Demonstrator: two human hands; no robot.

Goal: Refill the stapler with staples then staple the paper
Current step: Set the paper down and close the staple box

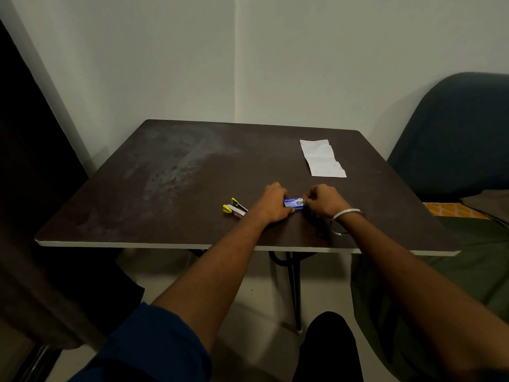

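Hands: left hand [275,202] and right hand [321,199] pinch opposite ends of small blue cardboard staple box [293,202].
Stapler: yellow-and-black stapler [234,208], hinged open, just left.
Paper: creased white paper strip [321,158], far right on dark brown worktop [170,175].

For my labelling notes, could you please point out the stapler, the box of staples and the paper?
stapler [234,209]: head view, on its body between the yellow ends.
box of staples [293,202]: head view, on the blue face showing between the two hands.
paper [321,158]: head view, on the middle of the white sheet.
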